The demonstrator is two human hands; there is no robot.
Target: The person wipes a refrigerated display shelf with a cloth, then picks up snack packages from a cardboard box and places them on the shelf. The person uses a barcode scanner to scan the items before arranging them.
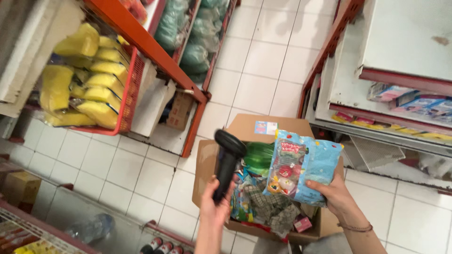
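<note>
Bare forearms, a thin cord bracelet [355,228] on the right wrist

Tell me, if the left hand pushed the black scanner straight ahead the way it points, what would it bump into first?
Probably the light blue snack packet in the right hand. The left hand aims the black scanner up and slightly right, though depth is unclear.

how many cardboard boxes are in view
3. An open cardboard box of goods sits on the floor below both hands, a smaller box is tucked under the orange shelf, and another box stands at the left edge. Others may be hidden behind shelving.
</note>
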